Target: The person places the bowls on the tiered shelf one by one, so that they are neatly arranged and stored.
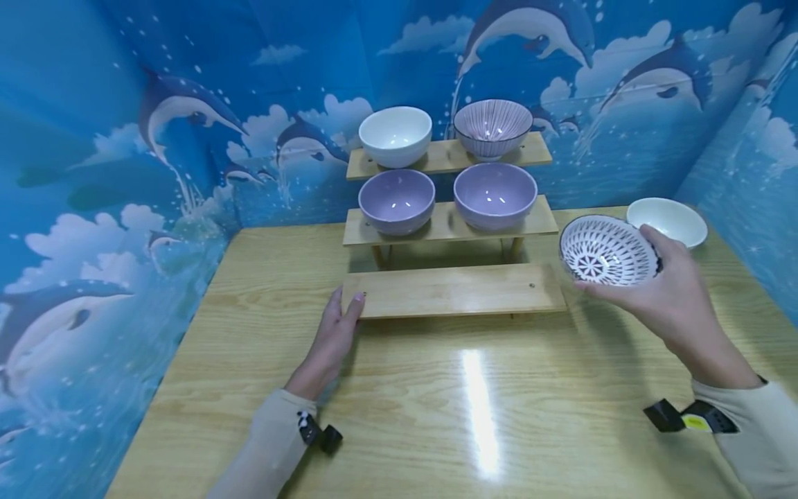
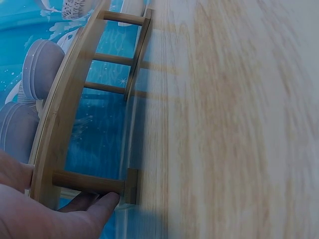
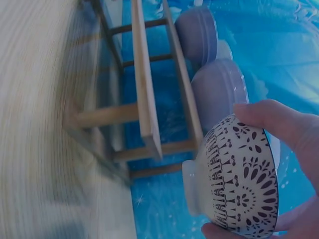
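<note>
My right hand [image 1: 679, 298] holds a white bowl with a black pattern [image 1: 607, 251] by its rim, raised above the table and tilted, right of a three-step wooden rack. In the right wrist view, the patterned bowl [image 3: 239, 184] shows its outer side and white foot. At the left end of the rack's lowest step [image 1: 455, 291], my left hand [image 1: 327, 339] grips the board. The left wrist view shows fingers [image 2: 102, 211] beneath the board beside a round wooden leg [image 2: 89, 181]. That lowest step bears no bowl.
Two purple bowls [image 1: 397, 201] sit on the middle step. A white bowl [image 1: 395, 137] and a striped bowl [image 1: 492, 129] stand on the top step. Behind my right hand, another white bowl [image 1: 667, 220] is on the table [image 1: 399, 416]. Dolphin-printed cloth [image 1: 299, 62] surrounds the back and sides.
</note>
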A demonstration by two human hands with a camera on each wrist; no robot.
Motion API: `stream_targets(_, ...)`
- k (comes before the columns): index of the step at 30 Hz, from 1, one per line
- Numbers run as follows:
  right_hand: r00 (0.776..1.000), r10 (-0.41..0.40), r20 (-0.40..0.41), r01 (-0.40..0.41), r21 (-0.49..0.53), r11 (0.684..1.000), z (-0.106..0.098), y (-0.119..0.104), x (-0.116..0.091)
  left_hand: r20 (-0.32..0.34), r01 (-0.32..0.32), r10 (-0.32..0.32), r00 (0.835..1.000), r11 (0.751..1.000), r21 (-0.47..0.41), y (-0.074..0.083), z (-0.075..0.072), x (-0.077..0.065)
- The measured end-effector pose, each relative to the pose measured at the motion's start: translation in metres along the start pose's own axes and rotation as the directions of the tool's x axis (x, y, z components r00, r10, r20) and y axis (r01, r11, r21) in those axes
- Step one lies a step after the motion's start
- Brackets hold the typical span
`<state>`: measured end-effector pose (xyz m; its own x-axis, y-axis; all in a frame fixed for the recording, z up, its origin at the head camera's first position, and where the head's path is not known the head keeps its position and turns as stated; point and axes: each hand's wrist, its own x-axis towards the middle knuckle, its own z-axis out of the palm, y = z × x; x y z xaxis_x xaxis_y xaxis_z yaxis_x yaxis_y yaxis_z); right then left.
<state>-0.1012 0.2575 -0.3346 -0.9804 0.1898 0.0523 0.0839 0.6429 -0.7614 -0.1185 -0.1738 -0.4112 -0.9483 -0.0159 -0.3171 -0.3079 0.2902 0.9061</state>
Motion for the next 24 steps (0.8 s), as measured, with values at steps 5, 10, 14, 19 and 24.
stream_targets(5,1.0,-0.028,0.005,0.028,0.008,1.0,0.002,-0.009,-0.012,0.009,-0.009,0.009,1.0,1.0,-0.004,0.0,0.0,0.0)
stream_targets(10,0.997,-0.081,0.013,0.08,0.034,0.996,0.007,-0.017,-0.021,0.009,-0.003,0.003,1.0,1.0,-0.006,0.0,0.0,-0.001)
stream_targets(14,0.994,-0.104,0.034,0.103,0.03,0.994,0.014,-0.022,-0.027,0.008,-0.002,0.002,1.0,1.0,-0.006,0.0,-0.001,-0.001)
stream_targets(19,0.99,-0.126,0.066,0.125,0.024,0.992,0.022,-0.031,-0.031,0.011,-0.005,0.005,1.0,1.0,0.0,0.0,-0.001,-0.001)
stream_targets(24,0.983,-0.154,0.103,0.153,0.023,0.988,0.033,-0.042,-0.031,0.009,-0.003,0.003,1.0,1.0,0.002,0.0,-0.001,0.0)
